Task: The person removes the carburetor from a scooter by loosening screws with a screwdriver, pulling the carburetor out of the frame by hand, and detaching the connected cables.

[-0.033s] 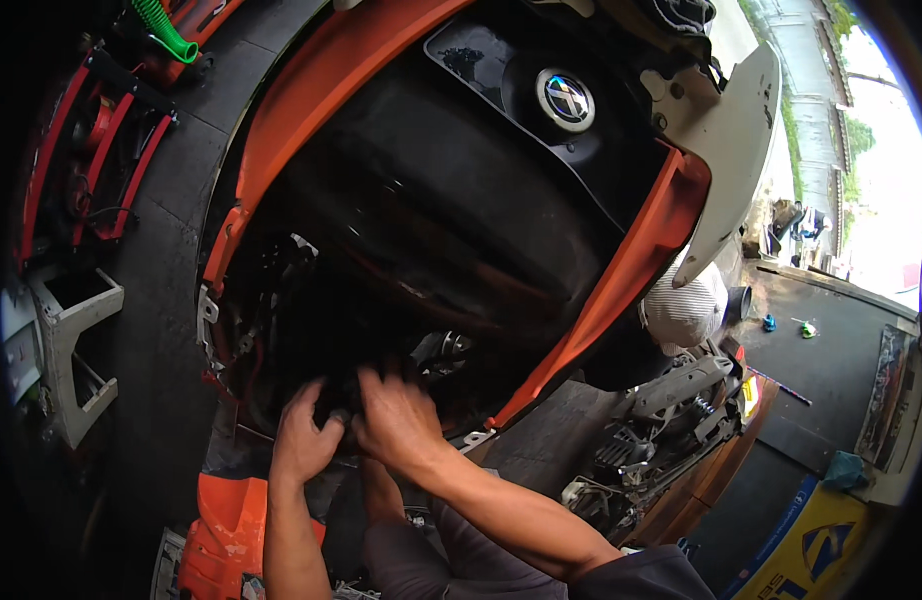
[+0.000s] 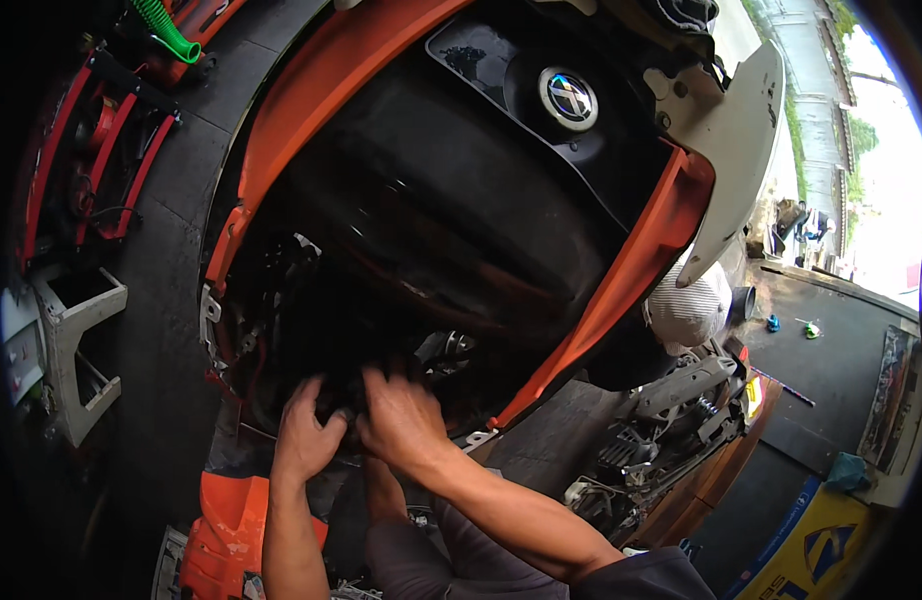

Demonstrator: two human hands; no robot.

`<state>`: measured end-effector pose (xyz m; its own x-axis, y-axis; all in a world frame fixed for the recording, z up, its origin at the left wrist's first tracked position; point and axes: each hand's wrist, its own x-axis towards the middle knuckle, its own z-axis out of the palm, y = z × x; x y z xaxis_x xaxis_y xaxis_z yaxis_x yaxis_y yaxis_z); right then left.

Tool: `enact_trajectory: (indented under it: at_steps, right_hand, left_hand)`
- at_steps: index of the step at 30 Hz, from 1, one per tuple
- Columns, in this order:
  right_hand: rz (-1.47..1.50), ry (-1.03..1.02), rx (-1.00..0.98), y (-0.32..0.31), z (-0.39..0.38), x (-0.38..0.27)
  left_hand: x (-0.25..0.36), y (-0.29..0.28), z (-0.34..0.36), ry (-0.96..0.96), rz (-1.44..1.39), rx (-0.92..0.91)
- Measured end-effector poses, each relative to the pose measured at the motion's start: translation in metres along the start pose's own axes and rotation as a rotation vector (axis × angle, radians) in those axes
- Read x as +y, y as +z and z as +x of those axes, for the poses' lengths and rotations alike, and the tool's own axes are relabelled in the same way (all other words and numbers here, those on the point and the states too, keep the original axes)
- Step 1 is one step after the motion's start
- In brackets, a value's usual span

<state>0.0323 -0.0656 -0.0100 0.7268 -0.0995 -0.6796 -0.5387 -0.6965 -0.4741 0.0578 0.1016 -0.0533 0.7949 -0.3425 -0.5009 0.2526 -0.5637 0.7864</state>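
So our floor's dark grey and tiled (image 2: 161,205). At 10 o'clock we've got a red-framed rack (image 2: 96,150) standing on it, and around 9 a pale grey step-shaped stand (image 2: 66,345). There's a scuffed orange panel (image 2: 226,530) at 7 to 8. Over at 3 we can see a small blue thing (image 2: 773,323) and a little green-and-white one (image 2: 812,330) just beside it.

Head-worn fisheye — facing down — left hand (image 2: 307,436), right hand (image 2: 405,418) close below.
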Motion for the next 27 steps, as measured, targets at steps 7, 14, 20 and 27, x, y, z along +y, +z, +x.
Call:
enact_trajectory:
  at_steps: [7,14,20,27]
  right_hand:
    - [-0.106,-0.199,0.144,0.013,-0.006,-0.004]
    - [-0.281,-0.158,-0.040,-0.026,-0.016,-0.006]
    - [-0.285,-0.275,-0.081,-0.024,-0.008,0.000]
    - [-0.265,-0.132,-0.150,-0.031,-0.001,-0.016]
  left_hand:
    - [0.003,-0.015,0.003,-0.239,0.203,-0.222]
    - [-0.019,-0.002,0.005,0.030,0.257,-0.345]
    - [-0.027,-0.019,-0.002,0.360,0.648,-0.386]
    - [-0.047,-0.035,-0.005,0.500,0.533,-0.289]
